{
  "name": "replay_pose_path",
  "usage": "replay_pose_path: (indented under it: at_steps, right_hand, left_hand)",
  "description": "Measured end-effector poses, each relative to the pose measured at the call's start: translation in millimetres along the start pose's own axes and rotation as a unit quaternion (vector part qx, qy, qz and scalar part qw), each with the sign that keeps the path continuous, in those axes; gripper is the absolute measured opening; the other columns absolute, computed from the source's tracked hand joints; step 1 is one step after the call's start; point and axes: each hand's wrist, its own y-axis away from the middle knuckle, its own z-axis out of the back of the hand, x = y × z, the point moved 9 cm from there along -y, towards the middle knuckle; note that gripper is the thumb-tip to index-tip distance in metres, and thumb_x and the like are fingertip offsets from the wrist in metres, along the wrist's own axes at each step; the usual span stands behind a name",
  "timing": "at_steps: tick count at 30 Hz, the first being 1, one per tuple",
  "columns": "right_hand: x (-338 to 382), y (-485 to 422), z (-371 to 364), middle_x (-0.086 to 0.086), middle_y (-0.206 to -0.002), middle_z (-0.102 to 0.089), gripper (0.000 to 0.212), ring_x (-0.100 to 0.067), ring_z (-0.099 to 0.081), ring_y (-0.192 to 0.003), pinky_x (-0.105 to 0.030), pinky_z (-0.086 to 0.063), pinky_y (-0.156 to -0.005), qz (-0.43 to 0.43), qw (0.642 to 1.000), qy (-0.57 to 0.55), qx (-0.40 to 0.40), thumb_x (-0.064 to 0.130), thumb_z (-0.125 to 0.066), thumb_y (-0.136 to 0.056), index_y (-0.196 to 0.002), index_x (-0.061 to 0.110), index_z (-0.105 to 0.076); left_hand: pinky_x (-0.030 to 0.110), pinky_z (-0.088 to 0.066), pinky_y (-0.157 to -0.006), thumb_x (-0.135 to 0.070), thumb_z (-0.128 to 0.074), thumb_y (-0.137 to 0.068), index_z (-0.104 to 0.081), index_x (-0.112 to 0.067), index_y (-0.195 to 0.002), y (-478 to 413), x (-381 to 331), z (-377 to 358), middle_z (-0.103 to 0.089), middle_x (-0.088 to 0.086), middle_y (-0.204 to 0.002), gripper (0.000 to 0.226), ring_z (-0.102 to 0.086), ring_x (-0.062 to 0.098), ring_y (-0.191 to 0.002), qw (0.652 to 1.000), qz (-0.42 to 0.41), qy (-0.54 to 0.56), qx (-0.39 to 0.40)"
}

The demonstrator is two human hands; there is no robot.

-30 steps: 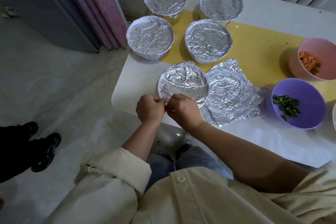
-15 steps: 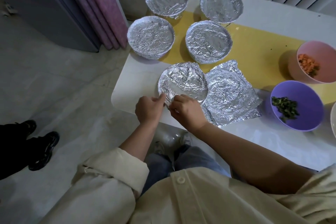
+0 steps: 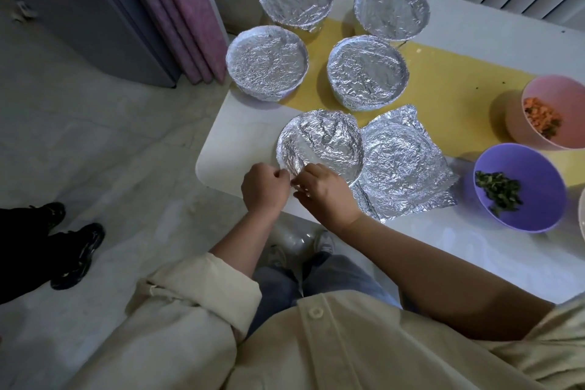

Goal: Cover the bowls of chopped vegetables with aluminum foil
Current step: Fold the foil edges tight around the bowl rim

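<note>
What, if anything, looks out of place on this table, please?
The crumpled foil sheet right of the foil cover being worked looks odd: its corners splay untucked on the table, unlike the four wrapped bowls behind. Whether a bowl sits beneath is unclear.

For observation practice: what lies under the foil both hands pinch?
The foil shows only a round rim shape; left hand and right hand pinch its edge. Anything underneath is hidden.
</note>
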Motion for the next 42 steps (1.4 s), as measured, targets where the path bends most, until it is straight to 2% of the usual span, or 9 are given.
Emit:
replay_pose_path:
  at_steps: [5,10,14,18,21,28,31,36,42]
  right_hand:
    - [4.9,-3.0,6.6,-0.012,-0.064,-0.057,0.022,-0.032,-0.057,-0.055,-0.029,-0.043,-0.045,0.013,1.0,0.002,-0.021,-0.009,-0.076,-0.055,-0.065,0.005,-0.063]
    - [6.9,-6.2,13.1,-0.011,-0.059,-0.055,0.012,-0.03,-0.056,-0.049,-0.025,-0.039,-0.043,0.011,0.999,-0.01,-0.045,0.002,-0.054,-0.067,-0.059,0.006,-0.061]
    - [2.7,-4.8,12.2,-0.012,-0.062,-0.058,0.02,-0.031,-0.058,-0.052,-0.026,-0.04,-0.045,-0.004,0.999,-0.018,-0.038,-0.008,-0.075,-0.057,-0.065,0.004,-0.063]
    - [1.1,-7.2,6.4,-0.013,-0.069,-0.059,0.025,-0.032,-0.059,-0.061,-0.032,-0.045,-0.05,-0.015,0.999,-0.031,-0.012,0.001,-0.083,-0.061,-0.076,0.003,-0.063]
    - [-2.6,-2.3,11.5,-0.011,-0.076,-0.06,0.037,-0.031,-0.059,-0.068,-0.033,-0.046,-0.056,0.006,1.0,-0.017,0.007,0.014,-0.09,-0.057,-0.083,0.005,-0.065]
    - [-8.8,-1.6,11.5,-0.01,-0.068,-0.057,0.009,-0.033,-0.058,-0.061,-0.039,-0.049,-0.048,0.016,1.0,0.008,0.006,0.007,-0.071,-0.068,-0.067,0.007,-0.062]
    - [-7.5,-6.0,10.9,-0.009,-0.065,-0.057,0.012,-0.032,-0.057,-0.058,-0.036,-0.048,-0.046,0.01,1.0,0.006,0.001,0.002,-0.071,-0.062,-0.065,0.007,-0.061]
    - [-3.9,-10.7,5.1,-0.008,-0.064,-0.056,0.01,-0.031,-0.057,-0.058,-0.036,-0.046,-0.043,0.002,1.0,0.007,0.001,0.004,-0.07,-0.059,-0.062,0.008,-0.061]
    - [6.8,-11.9,13.8,-0.007,-0.059,-0.053,0.023,-0.028,-0.055,-0.053,-0.025,-0.035,-0.04,0.024,0.999,0.03,-0.02,-0.001,-0.079,-0.053,-0.056,0.008,-0.058]
  left_hand:
    - [0.039,-0.057,-0.079,-0.032,-0.057,-0.081,-0.071,-0.003,-0.076,-1.6,5.1,-15.5,-0.073,0.014,-0.076,0.033,-0.071,0.035,-0.076,0.998,0.036,0.022,0.047]
    - [0.03,-0.041,-0.066,-0.021,-0.057,-0.087,-0.072,0.0,-0.081,-3.1,-4.2,-10.7,-0.073,0.017,-0.082,0.027,-0.066,0.036,-0.083,0.999,0.008,-0.033,0.033]
    - [0.033,-0.05,-0.069,-0.024,-0.056,-0.085,-0.071,-0.001,-0.076,-4.2,-2.4,-12.9,-0.071,0.015,-0.074,0.029,-0.069,0.035,-0.077,0.999,0.006,-0.024,0.044]
    - [0.031,-0.035,-0.066,-0.019,-0.057,-0.091,-0.07,0.004,-0.088,-9.2,-10.5,-3.7,-0.07,0.021,-0.09,0.026,-0.064,0.039,-0.09,0.996,-0.023,-0.078,0.026]
    - [0.03,-0.034,-0.065,-0.02,-0.058,-0.091,-0.07,0.004,-0.087,-16.9,-12.6,5.1,-0.068,0.019,-0.086,0.027,-0.064,0.037,-0.088,0.993,-0.041,-0.112,0.022]
    - [0.034,-0.046,-0.064,-0.035,-0.052,-0.089,-0.07,0.001,-0.07,-16.4,-4.6,4.2,-0.069,0.015,-0.069,0.044,-0.064,0.034,-0.069,0.999,-0.026,-0.022,0.002]
    - [0.032,-0.041,-0.065,-0.046,-0.057,-0.092,-0.072,-0.001,-0.072,-1.9,3.6,-9.4,-0.07,0.014,-0.072,0.052,-0.062,0.031,-0.069,1.0,0.007,0.023,0.014]
    - [0.033,-0.032,-0.066,-0.018,-0.053,-0.095,-0.067,0.008,-0.086,2.2,0.5,-13.7,-0.068,0.028,-0.092,0.031,-0.062,0.043,-0.091,1.0,0.023,0.002,0.001]
    - [0.033,-0.044,-0.067,-0.023,-0.052,-0.091,-0.068,0.004,-0.081,-0.7,0.5,-12.8,-0.071,0.02,-0.085,0.033,-0.066,0.039,-0.086,0.999,0.033,-0.004,0.018]
